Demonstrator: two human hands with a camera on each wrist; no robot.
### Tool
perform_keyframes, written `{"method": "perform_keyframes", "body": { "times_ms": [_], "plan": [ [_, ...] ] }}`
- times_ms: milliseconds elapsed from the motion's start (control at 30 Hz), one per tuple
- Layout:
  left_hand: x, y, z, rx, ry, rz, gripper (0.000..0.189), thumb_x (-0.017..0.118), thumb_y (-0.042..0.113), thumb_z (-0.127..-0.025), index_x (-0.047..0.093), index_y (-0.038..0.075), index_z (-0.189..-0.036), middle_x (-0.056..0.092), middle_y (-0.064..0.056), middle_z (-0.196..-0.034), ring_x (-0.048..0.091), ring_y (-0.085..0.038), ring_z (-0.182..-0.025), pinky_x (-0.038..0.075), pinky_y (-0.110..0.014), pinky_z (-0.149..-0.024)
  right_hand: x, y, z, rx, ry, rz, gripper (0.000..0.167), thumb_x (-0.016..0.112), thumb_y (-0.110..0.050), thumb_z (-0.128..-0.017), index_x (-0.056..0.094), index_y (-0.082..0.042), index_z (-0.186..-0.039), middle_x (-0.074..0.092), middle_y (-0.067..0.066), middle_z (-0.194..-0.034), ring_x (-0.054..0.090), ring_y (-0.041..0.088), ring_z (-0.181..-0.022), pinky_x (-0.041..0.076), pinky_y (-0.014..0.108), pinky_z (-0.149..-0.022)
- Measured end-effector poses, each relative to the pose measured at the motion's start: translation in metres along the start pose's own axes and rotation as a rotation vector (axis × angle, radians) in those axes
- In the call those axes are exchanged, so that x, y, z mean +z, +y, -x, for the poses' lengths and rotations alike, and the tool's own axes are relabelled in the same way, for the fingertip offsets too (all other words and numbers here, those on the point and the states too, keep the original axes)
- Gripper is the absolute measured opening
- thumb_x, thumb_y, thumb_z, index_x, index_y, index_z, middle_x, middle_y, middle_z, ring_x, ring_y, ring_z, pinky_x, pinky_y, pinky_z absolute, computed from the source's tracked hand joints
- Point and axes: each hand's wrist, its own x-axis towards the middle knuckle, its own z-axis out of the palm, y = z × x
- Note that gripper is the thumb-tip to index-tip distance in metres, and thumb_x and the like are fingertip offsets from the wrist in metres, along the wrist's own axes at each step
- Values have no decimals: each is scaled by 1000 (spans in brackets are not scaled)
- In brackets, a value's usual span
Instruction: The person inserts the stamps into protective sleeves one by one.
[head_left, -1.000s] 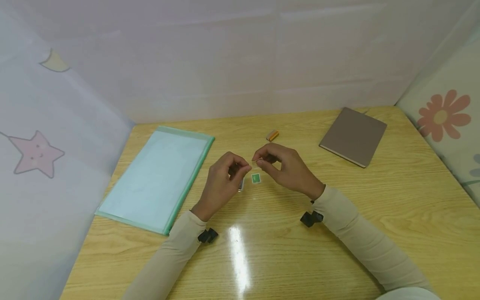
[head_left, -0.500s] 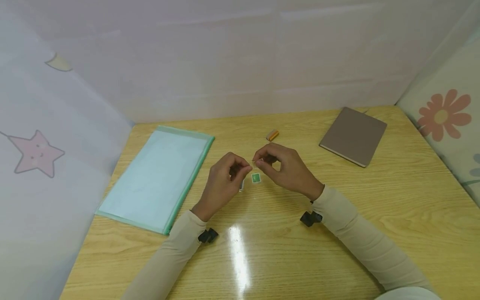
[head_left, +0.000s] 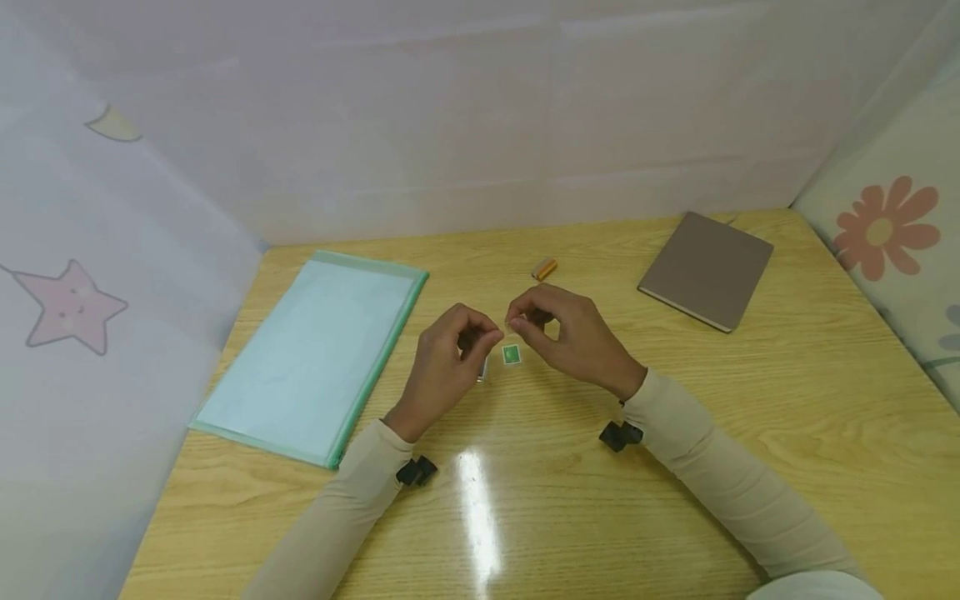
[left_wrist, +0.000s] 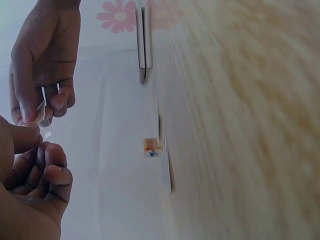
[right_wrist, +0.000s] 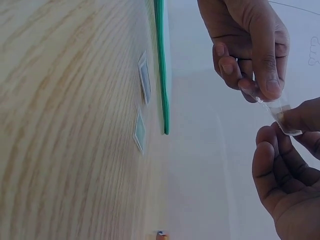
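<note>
Both hands meet over the middle of the table, raised above it. Between them is a small clear plastic sleeve [right_wrist: 275, 106] with a brownish patch inside. My left hand [head_left: 450, 362] pinches one end of it between thumb and forefinger. The other end is pinched by my right hand [head_left: 573, 337], its thumb lying over the brownish patch in the right wrist view. Below the fingertips, a green stamp-like square [head_left: 512, 355] with a white border lies on the table. Beside it a second, darker small square [head_left: 482, 369] is mostly hidden by the left hand.
A clear zip folder [head_left: 315, 358] with green edges lies at the left. At the back right is a brown notebook [head_left: 707, 272]. A small orange-and-brown object [head_left: 545, 269] rests behind the hands. Fabric walls [head_left: 450, 125] enclose the table's back and sides.
Both hands stay nearly in place. The right thumb and forefinger have drawn closer together, and the pale edge between them shows less than before. The things on the table lie as before.
</note>
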Motion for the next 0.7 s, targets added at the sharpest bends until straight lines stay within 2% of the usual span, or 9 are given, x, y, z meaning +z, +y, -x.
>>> {"method": "perform_keyframes", "body": {
  "times_ms": [433, 700],
  "plan": [
    [-1, 1, -2, 16, -7, -6, 10, 67, 21, -99, 61, 15, -104, 59, 8, -93, 56, -7, -70, 48, -25, -58, 1, -1, 0, -12, 10, 11, 8, 66, -16, -100, 67, -15, -107, 63, -10, -99, 62, 6, -83, 54, 27, -76],
    [-1, 2, -1, -7, -2, -4, 9, 67, 21, -99, 62, 15, -104, 60, 8, -93, 57, -8, -71, 49, -26, -58, -1, 3, 2, 15, 28, -2, 14, 64, -19, -101, 66, -13, -114, 67, -6, -103, 65, 8, -88, 55, 30, -79]
  ]
}}
